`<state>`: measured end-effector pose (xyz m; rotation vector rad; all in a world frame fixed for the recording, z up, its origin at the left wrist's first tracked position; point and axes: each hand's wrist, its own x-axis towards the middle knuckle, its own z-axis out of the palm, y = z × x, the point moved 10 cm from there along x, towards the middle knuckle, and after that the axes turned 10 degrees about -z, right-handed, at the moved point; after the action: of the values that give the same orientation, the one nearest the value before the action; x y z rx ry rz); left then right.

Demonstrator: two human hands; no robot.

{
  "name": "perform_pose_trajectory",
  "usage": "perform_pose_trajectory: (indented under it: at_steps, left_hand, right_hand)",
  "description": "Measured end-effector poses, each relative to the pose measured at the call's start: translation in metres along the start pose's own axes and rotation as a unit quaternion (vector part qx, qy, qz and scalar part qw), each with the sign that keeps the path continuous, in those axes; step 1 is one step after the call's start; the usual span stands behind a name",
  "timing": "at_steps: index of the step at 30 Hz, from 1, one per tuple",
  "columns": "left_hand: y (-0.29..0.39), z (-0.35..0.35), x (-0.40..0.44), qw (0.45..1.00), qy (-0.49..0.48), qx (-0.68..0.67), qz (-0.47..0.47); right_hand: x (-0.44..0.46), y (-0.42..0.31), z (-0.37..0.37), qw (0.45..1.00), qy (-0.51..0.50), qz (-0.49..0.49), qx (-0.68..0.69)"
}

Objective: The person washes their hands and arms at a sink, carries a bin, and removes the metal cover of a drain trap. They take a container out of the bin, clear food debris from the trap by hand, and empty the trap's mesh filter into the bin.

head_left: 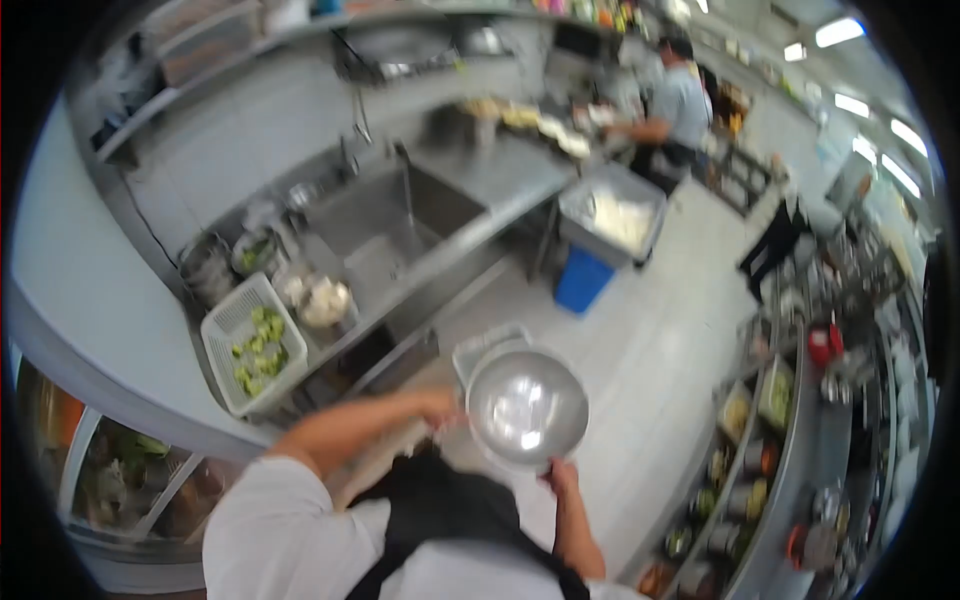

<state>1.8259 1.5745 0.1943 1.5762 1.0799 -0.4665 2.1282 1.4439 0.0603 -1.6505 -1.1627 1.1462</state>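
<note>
A round, shiny metal bowl [528, 408] is held out in front of my body, above the floor. Its inside shows only bright reflections. My left hand [442, 408] is at the bowl's left edge, blurred, with its fingers closed near the rim. My right hand [560, 474] grips the lower right rim. Just behind the bowl is a pale, light-coloured container [488, 344], partly hidden by it.
A steel sink [390, 215] is set in the counter at the left. Near it stand a white basket [215, 345] with green vegetables and a container of pale pieces [326, 302]. A grey tub [625, 190] sits over a blue bin [583, 280]. A person [680, 110] works farther back.
</note>
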Motion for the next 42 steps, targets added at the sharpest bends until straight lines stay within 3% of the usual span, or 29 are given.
perform_pose_trajectory:
  at_steps: [1, 2, 3, 4, 5, 6, 7, 9, 12, 23, 30, 32, 34, 37, 40, 42]
  left_hand:
    - [0.043, -0.034, -0.048, 0.970, 0.101, 0.212, -0.064]
    - [0.095, -0.070, -0.090, 0.954, 0.185, 0.230, 0.056]
    - [0.145, -0.105, -0.138, 0.910, 0.277, 0.260, 0.165]
    - [0.173, -0.133, -0.172, 0.901, 0.293, 0.212, 0.239]
    - [0.215, -0.153, -0.234, 0.933, 0.318, 0.084, 0.145]
    - [0.248, -0.173, -0.277, 0.900, 0.338, 0.040, 0.274]
    - [0.283, -0.173, -0.328, 0.889, 0.381, 0.047, 0.248]
    - [0.294, -0.215, -0.427, 0.781, 0.514, 0.172, 0.310]
    - [0.261, -0.243, -0.488, 0.703, 0.621, 0.225, 0.262]
    - [0.161, -0.273, -0.541, 0.674, 0.702, 0.193, 0.128]
    - [0.139, -0.269, -0.553, 0.678, 0.709, 0.146, 0.127]
    - [0.141, -0.268, -0.556, 0.681, 0.705, 0.148, 0.129]
    - [0.140, -0.265, -0.554, 0.687, 0.701, 0.144, 0.130]
    - [0.133, -0.268, -0.548, 0.693, 0.697, 0.121, 0.143]
    - [0.119, -0.272, -0.548, 0.697, 0.698, 0.082, 0.141]
    - [0.119, -0.275, -0.558, 0.687, 0.708, 0.064, 0.152]
  right_hand:
    - [-0.030, -0.041, -0.011, 0.981, 0.058, 0.145, 0.114]
    - [-0.033, -0.022, -0.018, 0.974, 0.111, 0.148, 0.128]
    - [-0.037, -0.048, -0.027, 0.991, 0.059, 0.104, 0.057]
    - [-0.034, -0.026, -0.030, 0.990, 0.056, 0.111, 0.064]
    - [-0.046, -0.032, -0.041, 0.979, 0.107, 0.146, 0.090]
    - [-0.049, -0.024, -0.045, 0.974, 0.108, 0.162, 0.117]
    - [-0.058, -0.030, -0.048, 0.966, 0.116, 0.184, 0.140]
    - [-0.059, -0.050, -0.044, 0.960, 0.125, 0.192, 0.162]
    - [-0.063, -0.050, -0.043, 0.958, 0.126, 0.192, 0.170]
    - [-0.061, -0.045, -0.032, 0.964, 0.119, 0.172, 0.164]
    - [-0.046, -0.038, -0.031, 0.972, 0.117, 0.158, 0.130]
    - [-0.041, -0.070, -0.029, 0.975, 0.131, 0.113, 0.140]
    - [-0.029, -0.060, -0.025, 0.973, 0.114, 0.172, 0.106]
    - [-0.017, -0.123, -0.013, 0.983, 0.085, 0.066, 0.150]
    - [0.004, -0.060, -0.013, 0.986, 0.105, 0.103, 0.081]
    - [0.007, -0.088, 0.001, 0.979, 0.083, 0.127, 0.134]
